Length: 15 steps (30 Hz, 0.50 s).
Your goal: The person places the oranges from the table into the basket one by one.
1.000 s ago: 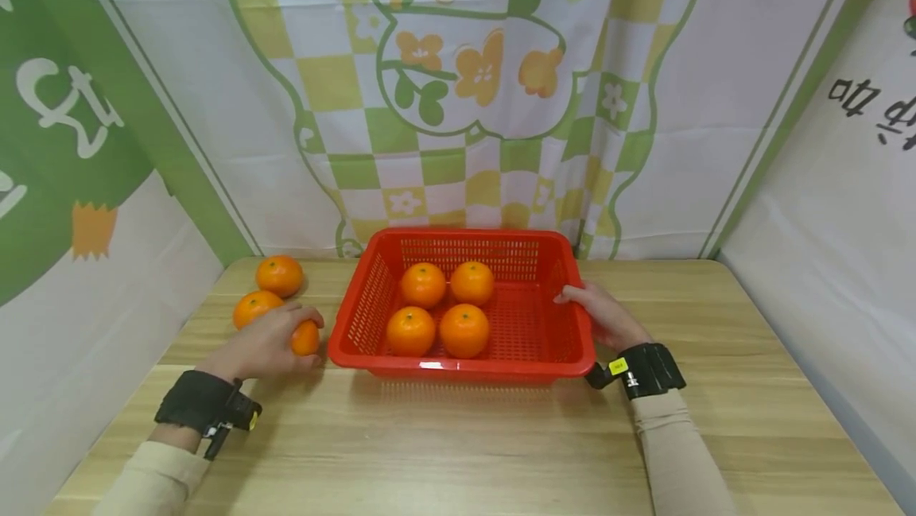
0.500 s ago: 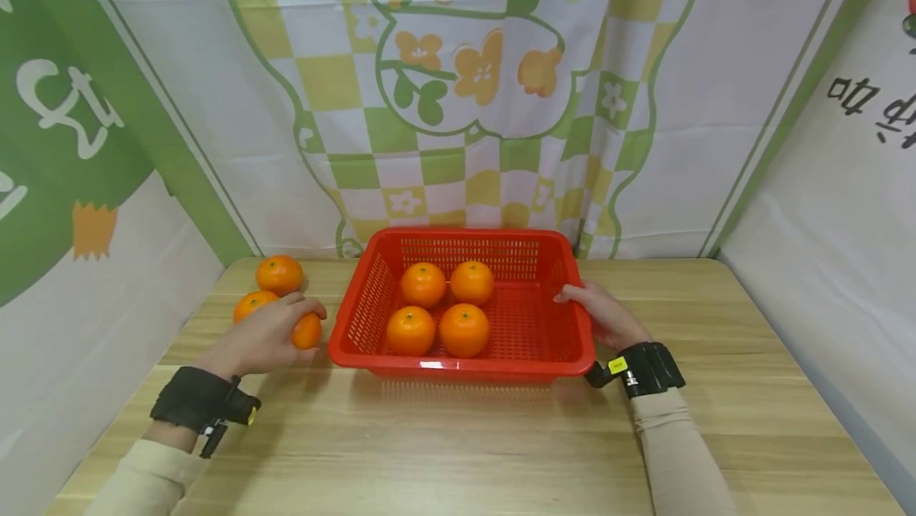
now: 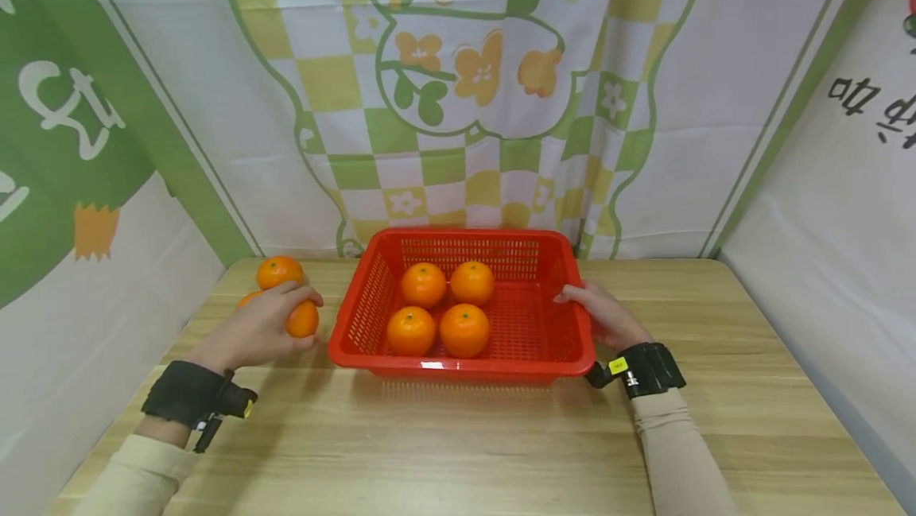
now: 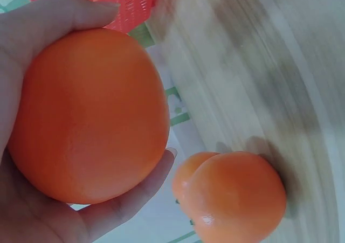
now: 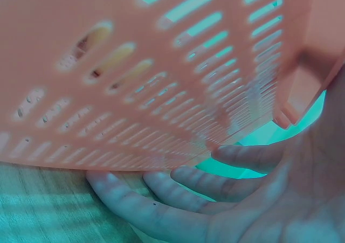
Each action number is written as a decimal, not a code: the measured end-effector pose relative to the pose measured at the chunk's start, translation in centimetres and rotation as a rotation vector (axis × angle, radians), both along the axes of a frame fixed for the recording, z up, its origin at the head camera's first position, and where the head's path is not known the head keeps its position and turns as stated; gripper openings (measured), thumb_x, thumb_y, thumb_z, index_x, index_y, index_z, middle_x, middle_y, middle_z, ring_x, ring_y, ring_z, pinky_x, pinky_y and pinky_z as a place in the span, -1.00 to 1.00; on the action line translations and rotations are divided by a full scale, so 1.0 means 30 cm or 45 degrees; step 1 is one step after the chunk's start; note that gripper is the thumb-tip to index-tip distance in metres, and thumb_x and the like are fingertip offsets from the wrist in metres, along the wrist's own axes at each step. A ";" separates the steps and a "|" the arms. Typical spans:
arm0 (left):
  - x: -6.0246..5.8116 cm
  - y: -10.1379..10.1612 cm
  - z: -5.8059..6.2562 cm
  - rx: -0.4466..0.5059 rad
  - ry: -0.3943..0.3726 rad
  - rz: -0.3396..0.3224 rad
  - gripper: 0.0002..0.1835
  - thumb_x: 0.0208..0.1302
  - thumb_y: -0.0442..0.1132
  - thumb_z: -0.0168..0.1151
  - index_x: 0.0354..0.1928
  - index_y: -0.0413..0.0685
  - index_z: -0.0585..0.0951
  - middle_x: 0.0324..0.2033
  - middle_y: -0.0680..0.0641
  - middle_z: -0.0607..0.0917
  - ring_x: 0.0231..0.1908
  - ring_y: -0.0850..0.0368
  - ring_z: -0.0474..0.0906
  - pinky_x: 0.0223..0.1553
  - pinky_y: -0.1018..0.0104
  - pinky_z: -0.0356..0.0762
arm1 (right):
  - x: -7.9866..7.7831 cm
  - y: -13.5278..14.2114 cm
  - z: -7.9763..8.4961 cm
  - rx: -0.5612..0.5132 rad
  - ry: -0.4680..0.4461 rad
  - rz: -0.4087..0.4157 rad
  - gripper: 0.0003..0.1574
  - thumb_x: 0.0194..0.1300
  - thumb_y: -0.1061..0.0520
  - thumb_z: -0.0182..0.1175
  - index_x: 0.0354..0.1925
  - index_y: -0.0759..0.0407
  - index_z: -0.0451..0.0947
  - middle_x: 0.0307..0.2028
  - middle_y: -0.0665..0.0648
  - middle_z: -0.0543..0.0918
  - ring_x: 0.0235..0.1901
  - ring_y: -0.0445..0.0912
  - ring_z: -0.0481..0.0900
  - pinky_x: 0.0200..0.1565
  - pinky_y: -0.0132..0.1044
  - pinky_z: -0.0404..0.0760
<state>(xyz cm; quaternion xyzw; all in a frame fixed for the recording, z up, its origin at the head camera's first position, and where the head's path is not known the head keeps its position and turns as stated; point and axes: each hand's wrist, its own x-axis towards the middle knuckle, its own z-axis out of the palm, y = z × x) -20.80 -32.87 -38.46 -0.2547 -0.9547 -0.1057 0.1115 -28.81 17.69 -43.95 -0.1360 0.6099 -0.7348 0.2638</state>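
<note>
My left hand (image 3: 261, 325) holds an orange (image 3: 302, 319) just left of the basket. In the left wrist view, thumb and fingers curve round this smooth fruit (image 4: 91, 116), above the table. Two more oranges are beyond that hand: one (image 3: 280, 271) in full sight, the other (image 3: 248, 299) mostly hidden behind the hand. A red plastic basket (image 3: 525, 321) with slotted walls has several oranges (image 3: 465, 331) inside, grouped toward its left. My right hand (image 3: 608, 316) grips its right rim, thumb over the edge. Its fingers (image 5: 156, 213) lie against the outer wall in the right wrist view.
A light wood table (image 3: 458, 444) bears everything. Behind the basket hangs a patterned cloth (image 3: 444, 166) in green, yellow and white. Printed panels (image 3: 823, 261) enclose the table at both sides.
My left hand has risen a little with the orange and shifted slightly toward the far side, covering more of the orange behind it. The right hand and the basket have stayed put.
</note>
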 end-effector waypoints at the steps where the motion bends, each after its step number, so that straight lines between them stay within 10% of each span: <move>1: 0.000 0.000 0.004 -0.002 0.000 0.004 -0.47 -0.21 -0.10 0.47 -0.12 -0.08 0.54 -0.14 -0.21 0.55 -0.36 0.00 0.52 -0.41 0.07 0.57 | 0.000 0.001 0.000 0.005 0.004 0.002 -0.30 0.27 0.26 -0.05 0.30 0.47 0.00 0.13 0.61 0.31 0.06 0.44 0.31 -0.09 0.16 0.54; 15: 0.007 0.025 0.066 0.019 0.110 0.037 -0.48 -0.19 -0.11 0.45 -0.13 -0.12 0.53 -0.22 -0.19 0.52 -0.45 -0.01 0.49 -0.55 0.17 0.58 | 0.003 0.001 0.003 0.014 0.022 0.011 -0.30 0.28 0.25 -0.08 0.32 0.47 -0.01 0.16 0.67 0.23 0.05 0.45 0.31 -0.10 0.17 0.53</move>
